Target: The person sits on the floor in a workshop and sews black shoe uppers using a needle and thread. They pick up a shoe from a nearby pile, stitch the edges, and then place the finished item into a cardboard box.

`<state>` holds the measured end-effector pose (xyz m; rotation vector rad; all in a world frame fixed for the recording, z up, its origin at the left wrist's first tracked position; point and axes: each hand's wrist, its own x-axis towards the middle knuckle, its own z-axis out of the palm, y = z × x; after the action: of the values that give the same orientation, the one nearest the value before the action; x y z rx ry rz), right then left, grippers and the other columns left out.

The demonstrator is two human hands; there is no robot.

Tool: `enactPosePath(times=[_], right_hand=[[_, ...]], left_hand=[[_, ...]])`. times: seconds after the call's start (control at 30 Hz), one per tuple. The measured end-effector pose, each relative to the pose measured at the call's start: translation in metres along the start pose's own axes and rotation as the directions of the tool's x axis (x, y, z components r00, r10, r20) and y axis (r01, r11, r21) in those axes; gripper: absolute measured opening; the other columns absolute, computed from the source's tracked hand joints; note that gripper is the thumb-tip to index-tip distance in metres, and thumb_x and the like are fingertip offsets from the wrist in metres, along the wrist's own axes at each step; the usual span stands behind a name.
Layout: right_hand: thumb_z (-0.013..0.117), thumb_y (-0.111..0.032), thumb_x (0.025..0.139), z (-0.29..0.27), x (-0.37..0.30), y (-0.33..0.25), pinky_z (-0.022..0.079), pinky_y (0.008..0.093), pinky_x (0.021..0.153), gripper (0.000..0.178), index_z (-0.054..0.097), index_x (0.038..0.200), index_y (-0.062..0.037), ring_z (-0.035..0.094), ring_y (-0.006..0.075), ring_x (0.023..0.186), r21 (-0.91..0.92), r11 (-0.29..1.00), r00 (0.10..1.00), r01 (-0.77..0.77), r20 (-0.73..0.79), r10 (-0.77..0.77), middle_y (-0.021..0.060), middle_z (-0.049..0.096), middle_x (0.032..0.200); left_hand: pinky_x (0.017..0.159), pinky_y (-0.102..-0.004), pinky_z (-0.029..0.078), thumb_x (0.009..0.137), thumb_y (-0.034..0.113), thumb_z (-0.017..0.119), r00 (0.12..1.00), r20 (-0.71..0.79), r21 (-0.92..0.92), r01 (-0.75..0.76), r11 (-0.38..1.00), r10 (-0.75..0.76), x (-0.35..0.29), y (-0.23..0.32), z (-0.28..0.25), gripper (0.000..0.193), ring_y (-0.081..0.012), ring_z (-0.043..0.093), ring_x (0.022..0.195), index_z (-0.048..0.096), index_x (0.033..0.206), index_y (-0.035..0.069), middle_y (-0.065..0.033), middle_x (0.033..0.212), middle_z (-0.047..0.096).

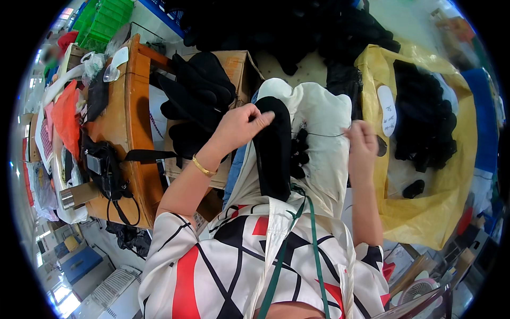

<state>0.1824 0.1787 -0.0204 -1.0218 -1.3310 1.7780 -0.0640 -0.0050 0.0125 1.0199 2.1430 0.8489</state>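
A long black insole-shaped piece (273, 154) lies lengthwise on my lap, over a cream apron (324, 175). My left hand (247, 125) is closed at its upper left edge, thumb and fingers pinching the piece. A dark thread (325, 135) runs from beside the piece across to my right hand (362, 141). That hand is raised off to the right, its fingers closed on the thread; whether a needle is in them is too blurred to tell. Small black scraps (300, 154) rest on the apron just right of the piece.
At my left, black sole-shaped pieces (199, 85) are piled on a cardboard box (241, 69), beside a wooden table (141, 117) with a black bag (101, 165). At right stands an opened yellow sack (425, 212) with black pieces and a white insole (387, 110). Dark heaps (297, 32) lie ahead.
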Motion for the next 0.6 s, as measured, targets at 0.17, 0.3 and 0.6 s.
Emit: enactPosePath(times=[0.17, 0.3, 0.6], right_hand=[[0.069, -0.009, 0.089, 0.078, -0.007, 0.008, 0.048, 0.0253, 0.076, 0.024, 0.06, 0.11, -0.001, 0.056, 0.0105, 0.083, -0.255, 0.966, 0.927, 0.037, 0.371, 0.062, 0.0023, 0.059, 0.098], [0.073, -0.007, 0.083, 0.104, -0.004, 0.004, 0.049, 0.0267, 0.072, 0.027, 0.062, 0.107, -0.0021, 0.057, 0.014, 0.079, -0.403, 0.883, 0.868, 0.242, 0.496, -0.012, 0.0062, 0.058, 0.096], [0.072, -0.005, 0.082, 0.104, -0.01, 0.019, 0.044, 0.0294, 0.059, 0.02, 0.065, 0.101, -0.0046, 0.053, 0.0192, 0.064, -0.488, 0.702, 0.794, 0.519, 0.58, -0.183, 0.0077, 0.053, 0.08]], left_hand=[[0.059, -0.0299, 0.044, 0.082, 0.016, 0.073, 0.989, 0.141, -0.282, 0.077, 0.956, -0.038, -0.004, 0.002, 0.002, 0.021, -0.0136, 0.055, 0.064, 0.063, 0.094, 0.002, -0.0078, 0.076, 0.061], [0.066, -0.0326, 0.046, 0.078, 0.006, 0.074, 0.989, 0.018, -0.243, -0.14, 0.96, 0.149, -0.006, -0.001, 0.007, 0.02, -0.0213, 0.057, 0.072, 0.061, 0.093, 0.003, -0.0089, 0.083, 0.061], [0.067, -0.0338, 0.048, 0.076, 0.004, 0.075, 0.931, -0.105, -0.054, -0.357, 0.933, 0.35, -0.006, -0.014, 0.013, 0.021, -0.0278, 0.059, 0.076, 0.062, 0.093, 0.004, -0.0091, 0.083, 0.06]])
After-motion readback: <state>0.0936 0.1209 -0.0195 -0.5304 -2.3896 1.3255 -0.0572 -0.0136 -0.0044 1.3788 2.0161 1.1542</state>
